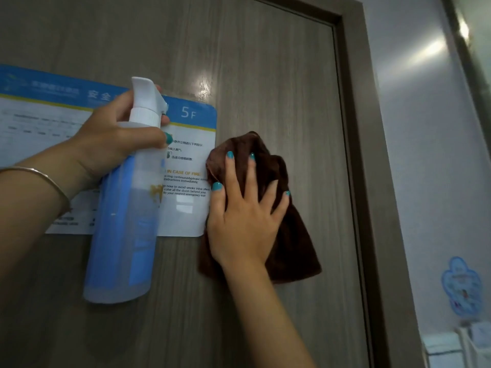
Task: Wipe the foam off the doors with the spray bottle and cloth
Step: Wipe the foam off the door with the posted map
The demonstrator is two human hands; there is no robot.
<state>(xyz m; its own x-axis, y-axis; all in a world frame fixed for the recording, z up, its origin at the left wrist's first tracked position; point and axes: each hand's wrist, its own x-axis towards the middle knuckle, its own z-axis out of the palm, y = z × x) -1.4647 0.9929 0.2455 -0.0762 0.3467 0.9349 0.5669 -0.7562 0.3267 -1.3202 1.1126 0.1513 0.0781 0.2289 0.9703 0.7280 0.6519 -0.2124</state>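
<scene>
Where notice (186, 166) ends, cloth (289, 235).

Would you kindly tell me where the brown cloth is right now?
The brown cloth is pressed flat on the grey wooden door under the right hand, overlapping the fire-safety notice's right edge.

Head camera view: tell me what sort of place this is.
Probably a hotel or similar lodging corridor or room entrance. The wood-grain door carries a fire safety notice marked 5F, with bilingual evacuation instructions, and a small blue sticker decorates the adjoining wall.

dim indoor light | glare patch on door (204, 87) | bright streaks on wall (425, 53) upper right | soft blur, edges bowed by wide angle
</scene>
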